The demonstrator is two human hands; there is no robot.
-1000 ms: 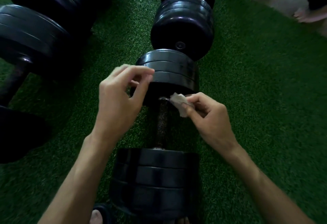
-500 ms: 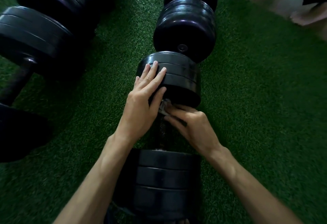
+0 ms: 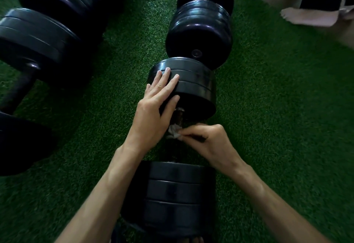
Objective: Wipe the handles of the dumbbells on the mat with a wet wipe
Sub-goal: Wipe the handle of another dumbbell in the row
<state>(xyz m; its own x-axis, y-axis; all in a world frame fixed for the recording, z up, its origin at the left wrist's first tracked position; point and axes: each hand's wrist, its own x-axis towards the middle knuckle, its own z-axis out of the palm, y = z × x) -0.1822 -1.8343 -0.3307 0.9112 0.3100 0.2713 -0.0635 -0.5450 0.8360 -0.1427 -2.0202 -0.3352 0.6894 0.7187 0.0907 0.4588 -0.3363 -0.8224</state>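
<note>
1. Right now the wiping of one handle looks to be under way: the right hand (image 3: 208,143) pinches a crumpled white wet wipe (image 3: 174,132) between thumb and fingertips and holds it against the dark metal handle (image 3: 178,117) of the nearest black plate-loaded dumbbell (image 3: 180,191), which lies lengthwise on the green artificial-turf mat (image 3: 277,127) straight ahead of the person.
2. Meanwhile the left hand (image 3: 155,108) lies spread, fingers straight and close together, pressed on the rim of that dumbbell's far stack of black round weight plates (image 3: 193,87), apparently steadying it so it does not roll.
3. By my reading, the wipe sits about midway along the bar, with a short bare stretch of handle showing between it and the far plates; the part nearer the person is hidden under both wrists, so how much is already clean cannot be told.
4. The next move likely calls for sliding the wipe along the bar and round its underside, with the left hand keeping the plates still or turning them.
5. More handles seem to remain: a second black dumbbell (image 3: 201,28) lies end to end beyond the first, and another black dumbbell (image 3: 38,47) lies to the left.
6. No brand, label or legible writing shows on the plates, the wipe or the mat.
</note>
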